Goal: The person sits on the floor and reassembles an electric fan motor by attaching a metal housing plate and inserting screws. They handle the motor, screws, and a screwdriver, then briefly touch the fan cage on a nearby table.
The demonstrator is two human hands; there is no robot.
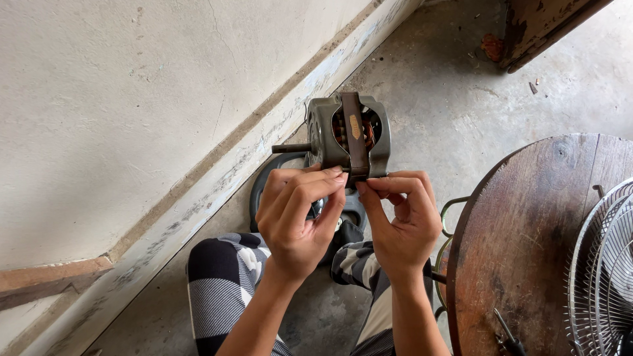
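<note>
From the head view, we hold a grey-green electric motor (pixel 348 135) up in front of us, above our knees in striped black-and-white trousers (pixel 224 283), with the concrete floor (pixel 435 99) beyond and the pale wall (pixel 132 99) on the left. Our left hand (pixel 297 217) is curled, its fingertips pinched on the near lower edge of the motor housing; our right hand (pixel 399 221) is likewise closed, fingertips gripping the lower end of the dark band (pixel 355 135) that runs over the core. The shaft (pixel 291 148) sticks out to the left. We judge the motor is already out of the fan, with the wire guard (pixel 603 264) lying apart on the round wooden table (pixel 521 250) at the right; the housing looks unopened. A small yellowish oblong label (pixel 355 126) sits on the band, far of our fingers. A screwdriver (pixel 508 336) rests at the table's near edge.
</note>
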